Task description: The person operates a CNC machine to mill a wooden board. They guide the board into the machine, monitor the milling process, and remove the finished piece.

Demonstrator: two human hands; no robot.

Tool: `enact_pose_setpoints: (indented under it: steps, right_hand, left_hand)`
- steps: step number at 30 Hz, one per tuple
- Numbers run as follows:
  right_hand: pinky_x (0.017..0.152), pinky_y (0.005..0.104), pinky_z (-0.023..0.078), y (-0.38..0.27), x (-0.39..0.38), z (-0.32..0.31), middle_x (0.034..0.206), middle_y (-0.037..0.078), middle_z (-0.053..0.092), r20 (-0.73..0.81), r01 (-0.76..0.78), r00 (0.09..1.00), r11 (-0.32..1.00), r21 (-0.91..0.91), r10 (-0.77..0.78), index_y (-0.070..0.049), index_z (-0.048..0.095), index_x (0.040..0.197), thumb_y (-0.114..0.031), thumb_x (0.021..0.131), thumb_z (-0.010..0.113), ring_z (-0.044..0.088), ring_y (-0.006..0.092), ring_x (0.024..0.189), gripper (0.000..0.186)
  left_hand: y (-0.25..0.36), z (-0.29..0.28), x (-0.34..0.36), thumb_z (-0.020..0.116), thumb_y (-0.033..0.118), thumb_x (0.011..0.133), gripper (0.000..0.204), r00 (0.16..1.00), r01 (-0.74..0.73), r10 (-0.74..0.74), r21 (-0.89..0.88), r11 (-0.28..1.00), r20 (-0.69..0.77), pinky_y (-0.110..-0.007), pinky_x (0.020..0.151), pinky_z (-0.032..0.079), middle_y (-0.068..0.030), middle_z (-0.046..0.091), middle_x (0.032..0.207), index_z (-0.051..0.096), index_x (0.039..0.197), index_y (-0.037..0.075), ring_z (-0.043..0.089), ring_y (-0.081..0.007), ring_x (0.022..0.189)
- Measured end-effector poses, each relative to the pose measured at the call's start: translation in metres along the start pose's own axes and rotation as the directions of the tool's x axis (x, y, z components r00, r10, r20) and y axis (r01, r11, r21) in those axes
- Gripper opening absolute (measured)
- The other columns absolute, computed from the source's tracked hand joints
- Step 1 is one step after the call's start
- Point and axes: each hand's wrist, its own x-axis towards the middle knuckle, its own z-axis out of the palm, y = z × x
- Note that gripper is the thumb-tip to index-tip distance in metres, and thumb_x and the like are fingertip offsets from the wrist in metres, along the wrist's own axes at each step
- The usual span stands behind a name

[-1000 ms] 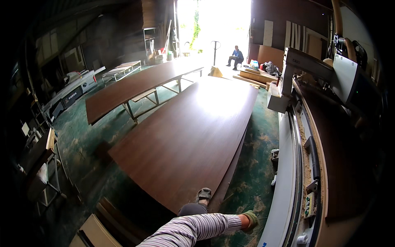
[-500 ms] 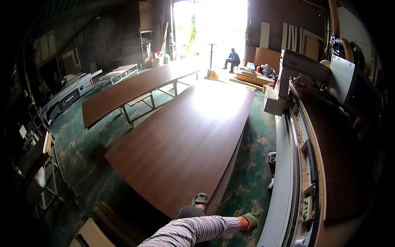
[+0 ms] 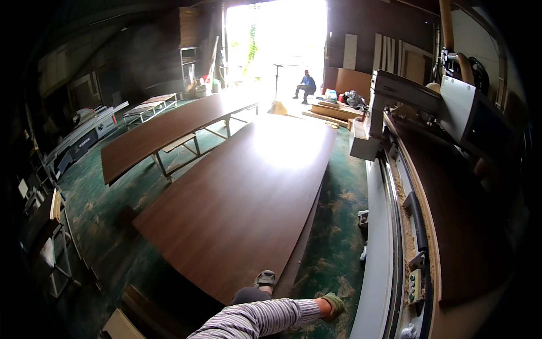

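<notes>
My left hand, in a greenish work glove with the wrist bare, reaches out past a striped sleeve at the bottom of the view. It hangs over the green floor, apart from the machine on its right. Its fingers are too small and bunched to make out, and nothing is seen in it. Nearest to it lies a large, brown, wood-grained panel, with the edge of another sheet showing beneath its right side. My grey shoe overlaps the panel's near right corner in the view. My right hand is out of sight.
On the right runs a long machine bed under a grey gantry, with a control box at its side. Another brown panel rests on a metal frame. A sliding table saw stands left. Someone sits by the bright doorway.
The surroundings have shifted slightly to the left in the view. My gloved hand and shoe have moved a little left in it too; the panels look undisturbed.
</notes>
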Motion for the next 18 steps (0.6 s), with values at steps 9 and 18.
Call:
enact_pose_setpoints:
  steps: [9, 18]
  right_hand:
    - [0.087, 0.0567, 0.046, -0.016, 0.008, -0.006, 0.107, 0.02, 0.067, 0.062, -0.109, 0.992, 0.994, 0.018, 0.108, -0.006, 0.069, 0.093, -0.039, 0.082, 0.059, 0.059, 0.0419, 0.099, 0.036]
    - [0.075, 0.0509, 0.052, 0.049, 0.019, 0.047, 0.097, 0.018, 0.07, 0.137, -0.062, 0.988, 0.992, -0.111, 0.077, -0.009, 0.07, 0.092, -0.053, 0.088, 0.054, 0.065, 0.0376, 0.087, 0.047]
  left_hand:
    - [-0.018, 0.026, 0.024, 0.066, 0.043, 0.085, 0.046, 0.999, 0.024, -0.024, 0.019, 1.0, 0.03, -0.047, 0.089, 0.05, -0.0114, 0.07, 0.108, 0.064, 0.119, 0.014, 0.067, -0.0331, 0.104]
    - [-0.004, 0.026, 0.016, 0.064, 0.039, 0.086, 0.044, 0.999, -0.009, 0.007, 0.032, 0.999, 0.041, -0.047, 0.091, 0.05, -0.012, 0.069, 0.117, 0.065, 0.123, 0.015, 0.066, -0.0318, 0.111]
